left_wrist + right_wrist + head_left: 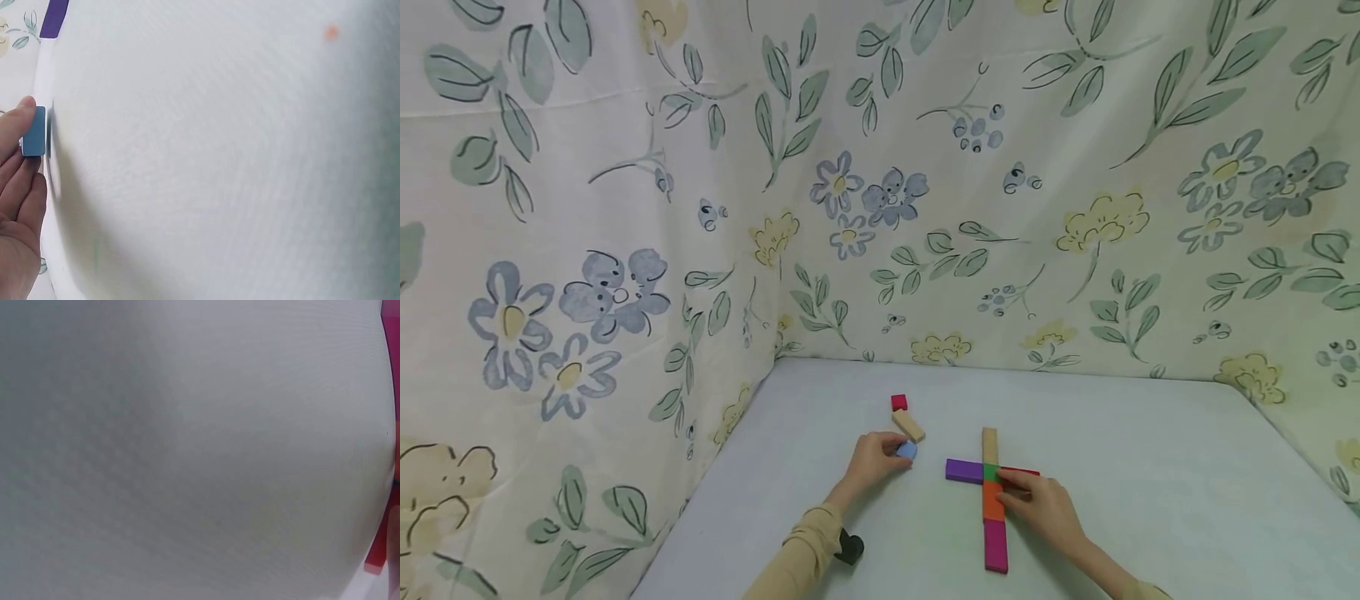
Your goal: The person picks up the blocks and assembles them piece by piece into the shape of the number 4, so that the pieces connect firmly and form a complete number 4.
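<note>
My left hand (pixel 876 458) pinches a small blue block (pixel 907 450) between thumb and fingers. In the left wrist view the blue block (pixel 36 131) shows its flat side at the fingertips, close over the white surface. Flat blocks lie in a cross: a natural wood block (pixel 990 446) at the far end, a purple block (pixel 964 471) on the left, a green block (pixel 991 472) at the centre, then an orange block (pixel 992 502) and a magenta block (pixel 996 546). A red block (pixel 1026 472) forms the right arm, partly hidden by my right hand (pixel 1047 507), whose extended fingertips touch the green and orange blocks.
Beyond the left hand, a natural wood block (pixel 908 426) lies at a slant, with a small red cube (pixel 898 402) behind it. A black item (pixel 850 547) shows beside the left sleeve. Floral cloth (pixel 940 275) hangs behind and left of the white table (pixel 1150 467).
</note>
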`<control>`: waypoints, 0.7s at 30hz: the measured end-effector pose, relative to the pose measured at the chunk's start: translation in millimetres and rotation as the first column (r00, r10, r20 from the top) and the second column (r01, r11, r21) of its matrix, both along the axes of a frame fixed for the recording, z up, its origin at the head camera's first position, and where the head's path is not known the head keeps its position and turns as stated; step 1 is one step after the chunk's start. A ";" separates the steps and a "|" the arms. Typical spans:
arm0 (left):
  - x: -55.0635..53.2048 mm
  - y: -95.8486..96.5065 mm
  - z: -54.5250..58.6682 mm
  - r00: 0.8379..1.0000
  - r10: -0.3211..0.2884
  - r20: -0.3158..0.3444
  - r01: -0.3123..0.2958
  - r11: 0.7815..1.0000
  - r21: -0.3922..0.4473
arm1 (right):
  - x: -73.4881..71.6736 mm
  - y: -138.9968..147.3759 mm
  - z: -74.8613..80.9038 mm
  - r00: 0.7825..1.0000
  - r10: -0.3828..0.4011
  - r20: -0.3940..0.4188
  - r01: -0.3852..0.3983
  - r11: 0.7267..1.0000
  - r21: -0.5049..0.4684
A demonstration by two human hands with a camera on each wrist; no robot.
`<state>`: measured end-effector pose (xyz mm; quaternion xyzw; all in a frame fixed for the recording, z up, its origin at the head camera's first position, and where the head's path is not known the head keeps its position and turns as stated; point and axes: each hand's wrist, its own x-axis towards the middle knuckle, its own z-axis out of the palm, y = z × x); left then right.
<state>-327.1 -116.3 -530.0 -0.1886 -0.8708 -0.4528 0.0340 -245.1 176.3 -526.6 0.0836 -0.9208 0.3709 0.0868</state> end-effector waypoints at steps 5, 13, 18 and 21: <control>2.5 1.0 2.4 1.000 -0.006 0.020 0.005 1.000 0.022 | 0.7 -0.2 0.9 1.000 0.007 -0.013 -0.007 1.000 0.001; 2.6 6.7 7.7 0.997 -0.022 0.076 0.018 0.999 0.045 | 0.4 0.0 -1.2 0.999 0.000 -0.045 0.001 1.000 0.020; 2.0 11.2 9.0 0.996 -0.042 0.075 0.037 0.997 0.072 | -0.7 -0.6 -2.4 0.999 -0.007 -0.034 0.007 1.000 0.022; 1.8 14.8 10.4 0.996 -0.057 0.066 0.052 0.995 0.080 | -1.1 -1.1 -1.9 1.000 0.000 -0.029 0.000 1.000 0.013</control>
